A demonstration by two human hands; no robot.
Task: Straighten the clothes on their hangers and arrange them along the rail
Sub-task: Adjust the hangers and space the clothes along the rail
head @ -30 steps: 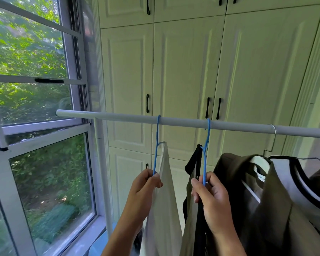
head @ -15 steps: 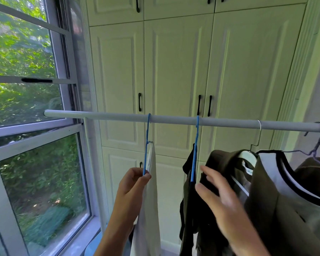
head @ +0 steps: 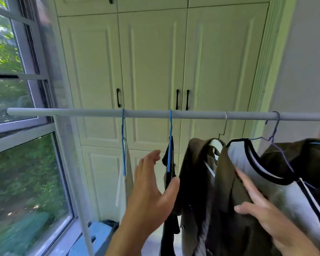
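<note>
A grey rail (head: 81, 113) runs across the view. On it hang a white garment (head: 121, 189) on a blue hanger (head: 123, 141), a black garment (head: 169, 228) on a second blue hanger (head: 170, 145), an olive jacket (head: 227, 209) on a white hanger with a metal hook (head: 224, 126), and a white top with black trim (head: 277, 183) on a purple wire hanger (head: 274, 137). My left hand (head: 153, 193) is open between the white and black garments, thumb by the black one. My right hand (head: 262, 209) lies flat on the olive jacket, fingers spread.
Cream cupboard doors (head: 151, 71) with black handles stand behind the rail. A window (head: 17, 126) fills the left side. The rack's white upright (head: 72, 182) stands by the window. Something blue (head: 98, 235) sits low by the sill. A dark garment (head: 310, 154) hangs at far right.
My left hand has let go of the white garment's blue hanger and moved right, open. My right hand left the second blue hanger and moved right onto the olive jacket.
</note>
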